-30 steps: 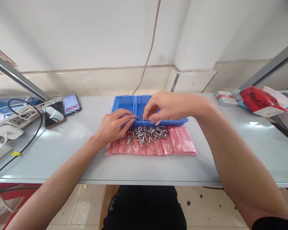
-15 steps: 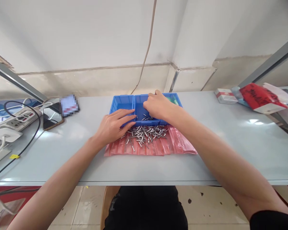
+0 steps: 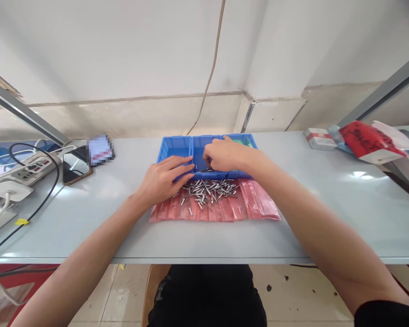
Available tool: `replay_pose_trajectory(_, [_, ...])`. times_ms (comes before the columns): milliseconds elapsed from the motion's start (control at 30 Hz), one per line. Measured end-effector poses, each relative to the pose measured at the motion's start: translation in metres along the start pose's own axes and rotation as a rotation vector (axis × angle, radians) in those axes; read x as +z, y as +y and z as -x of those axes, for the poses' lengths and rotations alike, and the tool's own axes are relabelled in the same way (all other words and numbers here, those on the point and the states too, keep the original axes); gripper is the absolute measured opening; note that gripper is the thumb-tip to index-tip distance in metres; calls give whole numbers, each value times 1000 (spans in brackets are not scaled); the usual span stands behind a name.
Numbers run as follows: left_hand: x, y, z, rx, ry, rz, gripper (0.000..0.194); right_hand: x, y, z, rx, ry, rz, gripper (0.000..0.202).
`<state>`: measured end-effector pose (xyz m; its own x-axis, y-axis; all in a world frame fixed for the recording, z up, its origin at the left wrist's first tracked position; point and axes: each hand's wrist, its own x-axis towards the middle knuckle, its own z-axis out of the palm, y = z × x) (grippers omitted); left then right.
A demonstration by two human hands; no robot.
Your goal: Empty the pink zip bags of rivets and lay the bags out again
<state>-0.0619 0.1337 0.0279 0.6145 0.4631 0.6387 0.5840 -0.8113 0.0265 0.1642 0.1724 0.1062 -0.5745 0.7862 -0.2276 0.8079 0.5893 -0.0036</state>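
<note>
A blue bin (image 3: 175,143) stands at the left of a row, with a blue middle bin (image 3: 198,154) and a blue right bin (image 3: 250,140) beside it. My left hand (image 3: 166,176) lies over the left bin's front, fingers stretched out and apart, their tips by the middle bin's near left corner. My right hand (image 3: 221,155) reaches into the middle bin with curled fingers. Its fingertips are hidden, close above a few metal rivets (image 3: 207,170). In front of the bins, a heap of silver blind rivets (image 3: 204,190) lies on pink plastic bags (image 3: 259,204).
On the grey table (image 3: 116,195), a phone (image 3: 75,165) and a power strip (image 3: 34,167) with cables lie at the left. A small white box (image 3: 320,138) and a red packet (image 3: 370,138) are at the right. A wall rises behind.
My right hand has moved lower and nearer inside the middle bin, now covering more of the rivets there. My left hand stays in place.
</note>
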Motion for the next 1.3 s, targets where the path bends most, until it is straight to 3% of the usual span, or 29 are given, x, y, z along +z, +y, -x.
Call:
replay_pose_trajectory(167, [-1,0,0,-10,-6,7,23,-13,3,9,-59,-52,-129,39])
replay_pose_trajectory(300, [0,1,0,-21,-10,24,22,-16,7,12,-61,-30,-119,34])
replay_pose_trajectory(400, [0,1,0,-30,-10,34,22,-10,7,7,-64,8,4,36])
replay_pose_trajectory(500, [-1,2,-1,-31,-10,42,22,-1,4,-1,-122,48,63,23])
replay_pose_trajectory(1000, [2,1,0,-18,2,66,22,17,10,-16,-162,73,-144,19])
replay_pose_trajectory(1133, [-1,2,0,-19,-6,47,23,10,14,-11,-165,65,-201,15])
replay_pose_trajectory(1300, [-8,3,-2,-82,34,8,23,-15,22,8,-194,119,-355,10])
